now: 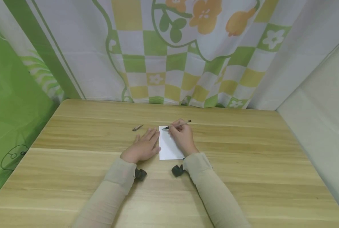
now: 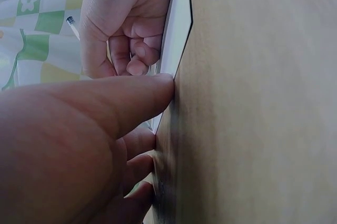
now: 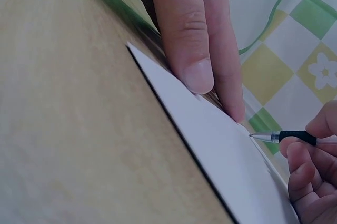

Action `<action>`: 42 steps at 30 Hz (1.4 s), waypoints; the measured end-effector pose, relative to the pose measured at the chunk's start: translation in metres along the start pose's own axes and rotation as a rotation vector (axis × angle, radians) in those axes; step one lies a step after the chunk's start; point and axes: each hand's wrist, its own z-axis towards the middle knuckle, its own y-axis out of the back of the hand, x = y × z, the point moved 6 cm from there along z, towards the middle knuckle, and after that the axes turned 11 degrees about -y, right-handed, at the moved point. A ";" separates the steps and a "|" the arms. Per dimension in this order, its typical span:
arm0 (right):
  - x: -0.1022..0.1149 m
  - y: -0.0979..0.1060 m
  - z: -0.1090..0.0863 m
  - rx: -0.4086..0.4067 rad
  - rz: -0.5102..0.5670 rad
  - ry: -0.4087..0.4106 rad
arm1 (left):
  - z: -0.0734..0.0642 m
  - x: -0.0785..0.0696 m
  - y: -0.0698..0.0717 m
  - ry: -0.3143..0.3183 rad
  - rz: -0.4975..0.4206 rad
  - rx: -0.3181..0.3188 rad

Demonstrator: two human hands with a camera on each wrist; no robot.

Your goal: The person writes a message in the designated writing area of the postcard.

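The left hand, spread on the table, touches the paper lying there, likely so it won't slide, while the right hand pinches a pen near the paper's top-left corner.

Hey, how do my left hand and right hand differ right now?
Your left hand has straight fingers, while your right hand has curled fingers. The left hand holds nothing; the right hand grips a pen. Both hands are bare and at the white paper.
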 end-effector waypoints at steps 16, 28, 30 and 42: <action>0.000 0.000 -0.001 0.020 0.038 -0.019 | -0.005 -0.006 0.006 -0.024 0.021 -0.018; -0.001 0.000 -0.001 0.021 -0.005 0.000 | -0.003 -0.005 0.004 -0.018 0.021 -0.009; -0.001 0.000 0.000 0.020 -0.011 0.006 | -0.003 -0.005 0.004 -0.019 0.014 -0.012; 0.001 0.000 0.001 0.005 -0.043 0.057 | -0.004 -0.007 0.006 -0.008 -0.004 -0.015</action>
